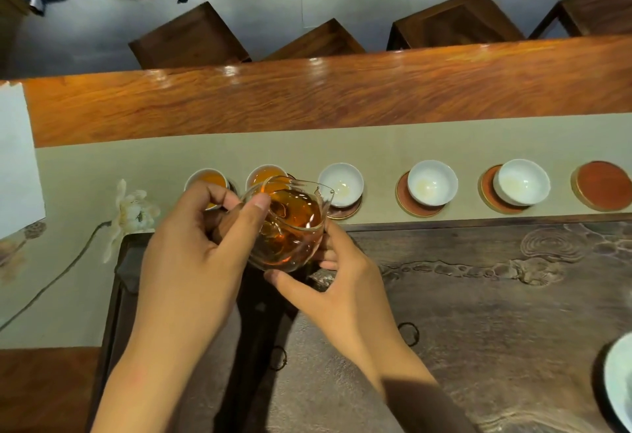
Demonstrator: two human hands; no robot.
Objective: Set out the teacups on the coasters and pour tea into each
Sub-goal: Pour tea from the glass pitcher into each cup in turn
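A glass pitcher (290,224) of amber tea hangs tilted over the beige runner (376,145). My left hand (191,254) grips its left side, thumb on the rim. My right hand (342,282) holds its underside and right wall with curled fingers. Behind it stand white teacups in a row on red coasters. The two left cups (207,177) (265,172) hold tea. The three to the right (342,183) (432,182) (521,181) hold none. One red coaster (603,184) at far right has no cup.
A dark carved tea tray (478,295) lies under my hands. A white dish (619,381) shows at the right edge, a white flower (131,210) at left. Wooden stools (191,39) stand beyond the table's far edge.
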